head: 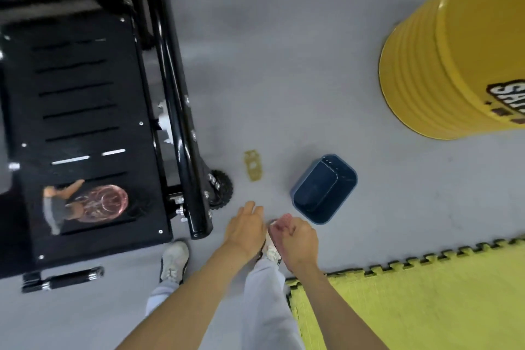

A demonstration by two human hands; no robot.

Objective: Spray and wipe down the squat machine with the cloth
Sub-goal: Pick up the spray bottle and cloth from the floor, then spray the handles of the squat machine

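The black squat machine [85, 111] fills the left side, its slotted footplate facing up. A pink see-through spray bottle [109, 202] with a grey trigger head lies on its side on the lower part of the footplate. My left hand [247, 226] hovers palm down over the grey floor just right of the machine's front corner, fingers loosely apart and holding nothing. Close beside it, my right hand [297, 239] has its fingers curled in, with nothing visible in it. A white patch [164, 122] shows on the machine's side rail; I cannot tell if it is a cloth.
A dark blue tub [301, 202] stands on the floor just beyond my right hand. A flat olive-yellow piece [253, 165] lies near the machine's black wheel [221, 187]. A big yellow drum [443, 65] stands at the right. Yellow-green foam mats [412, 307] cover the lower right. My feet are below my hands.
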